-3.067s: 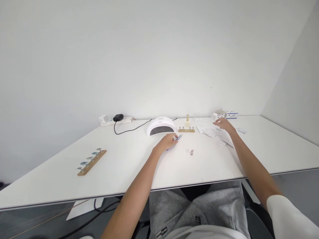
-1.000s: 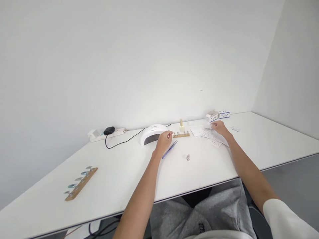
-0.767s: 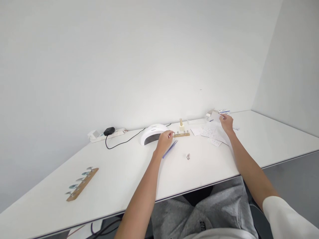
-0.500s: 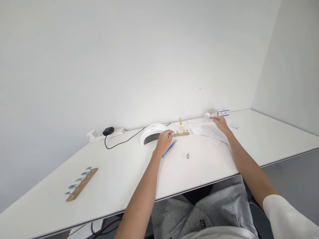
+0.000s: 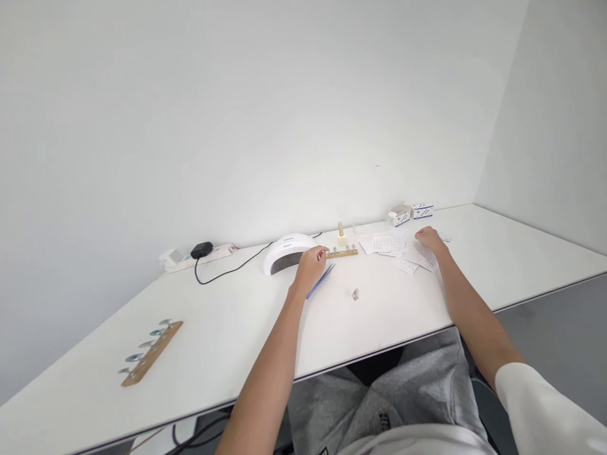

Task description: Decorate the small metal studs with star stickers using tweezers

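My left hand [image 5: 310, 265] is pinched at the left end of a short wooden nail display stand [image 5: 344, 254]. What lies between its fingertips is too small to make out. Just right of that hand, blue tweezers [image 5: 320, 281] rest on the table. On the right, my right hand [image 5: 428, 238] is closed at the upper edge of a white nail sticker sheet [image 5: 422, 254]. More patterned sheets [image 5: 389, 244] lie spread to its left. A small shiny piece [image 5: 355, 294] sits nearer the front edge.
A white nail lamp [image 5: 289, 243] stands behind my left hand. A bottle with a gold cap [image 5: 341, 235], a clear tray [image 5: 370, 229] and small boxes [image 5: 399, 216] line the wall. At left are a power strip [image 5: 215, 254] and another wooden stand [image 5: 152, 354] bearing several nail tips.
My right hand has drawn back slightly and lower, to the right, and a patterned sheet now shows beneath it. The left hand stays by the wooden stand. The view has shifted a little.
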Demonstrator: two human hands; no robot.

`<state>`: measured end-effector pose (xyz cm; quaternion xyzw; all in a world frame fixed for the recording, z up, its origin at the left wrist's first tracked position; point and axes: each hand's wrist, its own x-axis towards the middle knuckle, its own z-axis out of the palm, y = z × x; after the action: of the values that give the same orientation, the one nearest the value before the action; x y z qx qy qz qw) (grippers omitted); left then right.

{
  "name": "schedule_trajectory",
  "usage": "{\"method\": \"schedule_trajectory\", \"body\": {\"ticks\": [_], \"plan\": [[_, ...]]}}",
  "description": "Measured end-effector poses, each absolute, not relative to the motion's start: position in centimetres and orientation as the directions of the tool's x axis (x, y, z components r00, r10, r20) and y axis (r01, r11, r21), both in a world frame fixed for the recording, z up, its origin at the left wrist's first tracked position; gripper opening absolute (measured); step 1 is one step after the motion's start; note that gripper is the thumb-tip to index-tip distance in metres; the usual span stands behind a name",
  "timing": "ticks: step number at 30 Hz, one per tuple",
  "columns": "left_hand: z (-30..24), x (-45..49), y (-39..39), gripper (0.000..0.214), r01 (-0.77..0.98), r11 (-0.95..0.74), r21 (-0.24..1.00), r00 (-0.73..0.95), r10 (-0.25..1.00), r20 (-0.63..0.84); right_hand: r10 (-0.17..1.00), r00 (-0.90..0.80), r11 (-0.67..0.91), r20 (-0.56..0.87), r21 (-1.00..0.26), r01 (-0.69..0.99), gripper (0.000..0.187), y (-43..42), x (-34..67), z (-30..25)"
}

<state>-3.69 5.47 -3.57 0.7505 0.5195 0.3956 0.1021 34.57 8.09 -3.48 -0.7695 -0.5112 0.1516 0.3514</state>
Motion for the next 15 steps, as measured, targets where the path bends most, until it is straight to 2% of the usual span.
{"method": "schedule_trajectory", "body": {"ticks": [3, 7, 11, 15], "plan": [[-3.6, -3.7, 5.4, 0.031, 0.704, -0.429, 0.567, 0.144, 0.867, 0.477, 0.912, 0.407, -0.278, 0.054, -0.647, 0.710, 0.035, 8.2, 32.7, -3.7], [-3.6, -3.6, 5.4, 0.032, 0.714, -0.429, 0.554, 0.154, 0.867, 0.473, 0.898, 0.439, -0.374, 0.030, -0.472, 0.798, 0.065, 7.9, 28.9, -3.8], [-3.5, -3.5, 5.3, 0.032, 0.726, -0.418, 0.546, 0.157, 0.874, 0.460, 0.892, 0.437, -0.385, 0.116, -0.314, 0.868, 0.073, 8.1, 26.1, -4.3], [-3.2, -3.3, 5.0, 0.032, 0.740, -0.405, 0.536, 0.157, 0.880, 0.448, 0.858, 0.513, -0.486, 0.023, -0.285, 0.826, 0.079, 9.8, 24.9, -4.4]]}}
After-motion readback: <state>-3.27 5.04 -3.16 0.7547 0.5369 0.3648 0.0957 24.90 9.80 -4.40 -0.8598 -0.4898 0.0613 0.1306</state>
